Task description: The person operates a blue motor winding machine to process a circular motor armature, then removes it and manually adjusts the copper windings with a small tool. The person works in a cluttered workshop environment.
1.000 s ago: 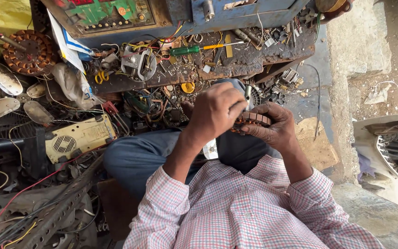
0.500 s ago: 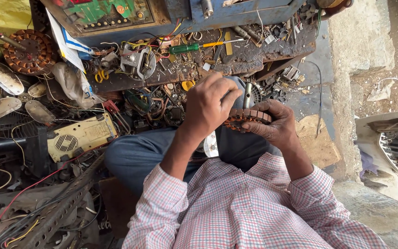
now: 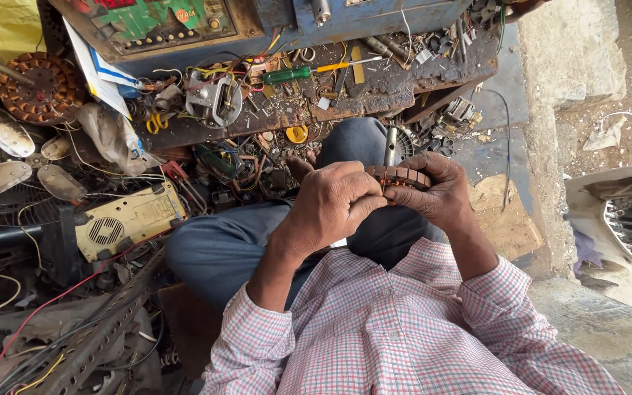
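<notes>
Head view: a round copper-wound motor stator with a steel shaft (image 3: 398, 174) is held above the lap, over the blue-trousered knee (image 3: 360, 143). It is cupped underneath by the right hand (image 3: 440, 194), while the left hand (image 3: 334, 205) is closed over its near rim, fingers pressed against the windings. Beyond, a green-handled screwdriver (image 3: 309, 72) is seen on the cluttered rusty workbench (image 3: 404, 84).

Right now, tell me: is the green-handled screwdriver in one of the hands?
No. The green-handled screwdriver lies on the cluttered workbench, while the left hand and right hand grip a copper-wound stator.
</notes>
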